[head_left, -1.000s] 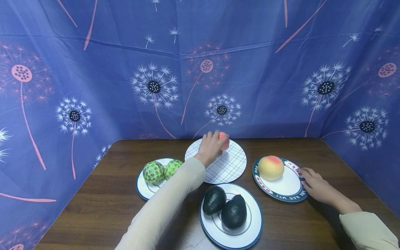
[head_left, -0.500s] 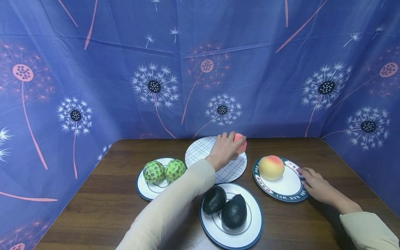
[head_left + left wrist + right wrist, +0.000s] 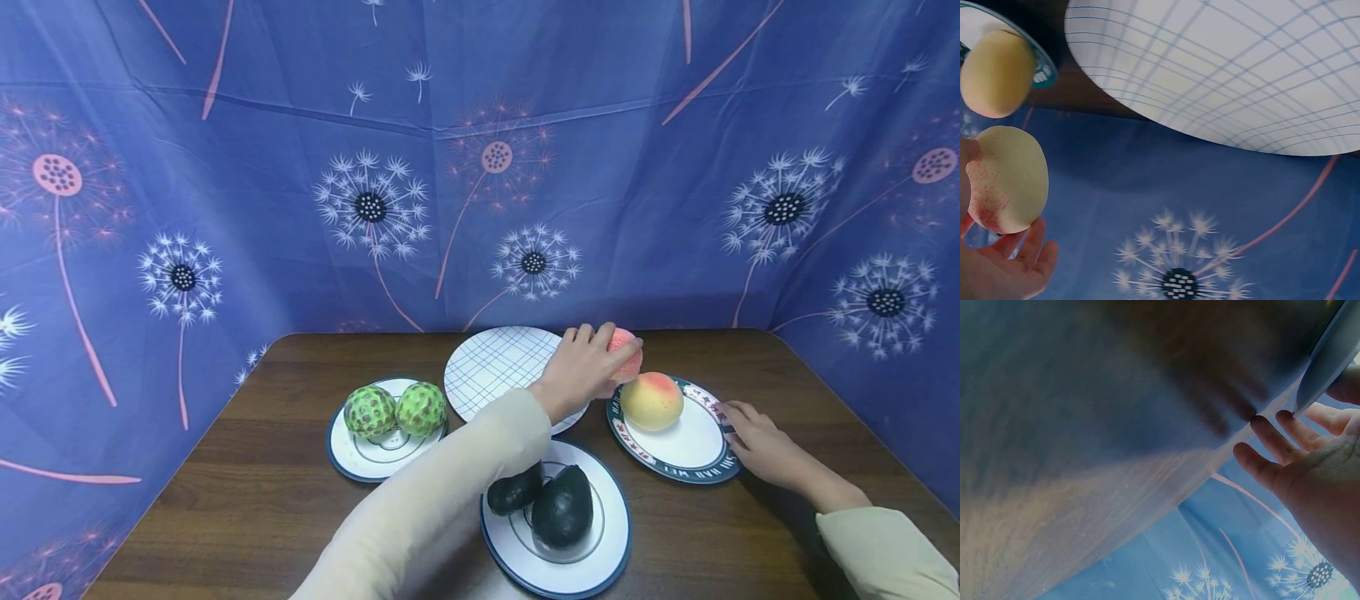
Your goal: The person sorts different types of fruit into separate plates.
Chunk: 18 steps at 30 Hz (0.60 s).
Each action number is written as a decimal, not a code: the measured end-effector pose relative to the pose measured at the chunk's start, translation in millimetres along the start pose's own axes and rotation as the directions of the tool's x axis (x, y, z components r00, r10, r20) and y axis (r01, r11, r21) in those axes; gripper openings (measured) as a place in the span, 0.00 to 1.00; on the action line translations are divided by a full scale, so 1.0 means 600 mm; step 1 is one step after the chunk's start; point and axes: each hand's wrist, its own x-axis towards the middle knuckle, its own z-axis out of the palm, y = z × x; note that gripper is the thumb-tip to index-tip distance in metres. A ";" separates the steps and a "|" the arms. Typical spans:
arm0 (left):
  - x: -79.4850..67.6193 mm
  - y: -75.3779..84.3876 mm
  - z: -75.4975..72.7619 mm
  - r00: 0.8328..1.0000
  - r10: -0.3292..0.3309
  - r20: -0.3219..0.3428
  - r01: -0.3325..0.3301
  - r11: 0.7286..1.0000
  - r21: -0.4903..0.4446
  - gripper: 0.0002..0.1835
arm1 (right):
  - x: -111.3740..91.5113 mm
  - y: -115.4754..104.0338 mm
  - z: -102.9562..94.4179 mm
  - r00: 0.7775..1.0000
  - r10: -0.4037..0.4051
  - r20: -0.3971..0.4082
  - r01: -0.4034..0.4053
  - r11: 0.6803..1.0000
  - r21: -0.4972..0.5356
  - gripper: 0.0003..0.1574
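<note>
In the head view, my left hand [image 3: 581,367] grips a pink peach [image 3: 625,358] above the gap between the checked plate [image 3: 487,367] and the green-rimmed plate [image 3: 693,477]. The left wrist view shows the peach's pale, red-speckled side [image 3: 1013,178] between thumb and fingers. A yellow peach with a red blush [image 3: 651,402] sits on the left part of the green-rimmed plate, just below the held one. My right hand [image 3: 765,446] holds that plate's right edge. In the right wrist view, the plate's rim [image 3: 1329,369] lies between thumb and fingers.
Two green, dark-spotted round fruits [image 3: 369,412] lie on a blue-rimmed plate [image 3: 352,462] at left. Two dark avocados [image 3: 562,508] sit on the front plate [image 3: 577,575], partly behind my left sleeve. Blue dandelion-print cloth [image 3: 630,208] hangs behind the wooden table [image 3: 247,475].
My left hand has carried the pink peach rightward from over the checked plate to beside the green-rimmed plate. My right hand has stayed on the plate's edge.
</note>
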 end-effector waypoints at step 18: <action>0.022 0.086 -0.038 0.987 0.153 0.052 -0.152 0.988 -0.027 0.42 | 0.001 0.005 0.000 0.998 -0.053 -0.031 0.052 0.998 -0.035 0.30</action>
